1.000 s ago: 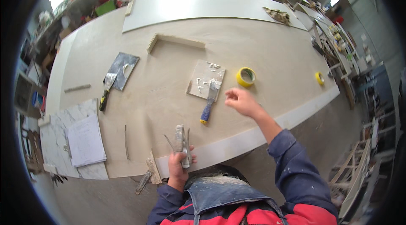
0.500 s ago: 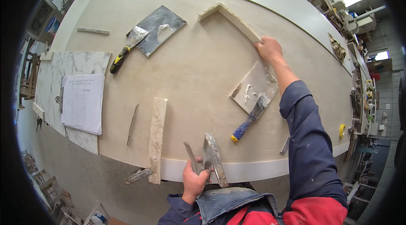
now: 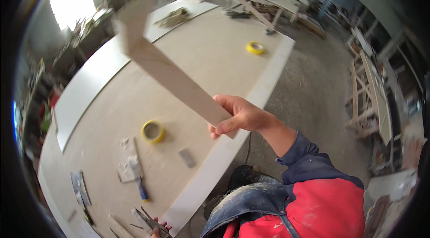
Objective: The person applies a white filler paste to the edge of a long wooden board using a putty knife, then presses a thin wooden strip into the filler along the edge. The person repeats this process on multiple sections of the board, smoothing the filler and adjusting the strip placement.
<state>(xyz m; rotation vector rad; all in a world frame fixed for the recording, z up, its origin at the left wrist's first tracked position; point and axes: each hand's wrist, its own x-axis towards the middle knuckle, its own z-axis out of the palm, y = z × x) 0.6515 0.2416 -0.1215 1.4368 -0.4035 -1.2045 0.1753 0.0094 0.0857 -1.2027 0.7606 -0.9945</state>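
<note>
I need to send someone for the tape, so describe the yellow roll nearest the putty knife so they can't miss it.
Start at the big pale worktable and go to the blue-handled putty knife lying near its close end. Just beyond the knife sits the yellow tape roll, flat on the table, hole upward. Unlike the other yellow roll at the far corner, this one lies beside a small grey block.

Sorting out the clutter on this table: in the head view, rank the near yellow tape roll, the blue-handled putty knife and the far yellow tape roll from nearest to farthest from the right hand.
From the right hand:
1. Near yellow tape roll, to its left.
2. Blue-handled putty knife, lower left.
3. Far yellow tape roll, up near the table's far end.
</note>
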